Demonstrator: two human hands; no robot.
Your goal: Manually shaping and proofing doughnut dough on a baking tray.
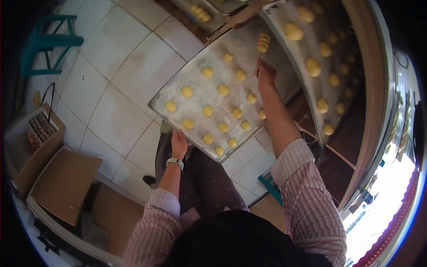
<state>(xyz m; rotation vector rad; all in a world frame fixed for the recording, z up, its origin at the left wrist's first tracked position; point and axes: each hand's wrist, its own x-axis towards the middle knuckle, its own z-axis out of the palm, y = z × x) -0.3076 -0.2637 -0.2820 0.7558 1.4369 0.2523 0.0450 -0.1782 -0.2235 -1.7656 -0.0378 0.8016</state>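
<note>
Dough stack [263,42], yellow, several pcs in one row, is on thin stick [260,55], just beyond R hand [265,73] and over the far part of metal tray [242,40]; if it touches the tray, I can't tell. Fingers of R hand are closed together on the stick, so the grip is below the dough, w/ the stick's other end coming out at the left of the fist. L hand [179,143] is clamped on the near edge of the tray, approx. mid-edge; its fingers underneath are hidden. Round dough balls [223,90] lie apart on the tray, b/w both hands. Second tray [296,51], w/ more balls, is at right.
</note>
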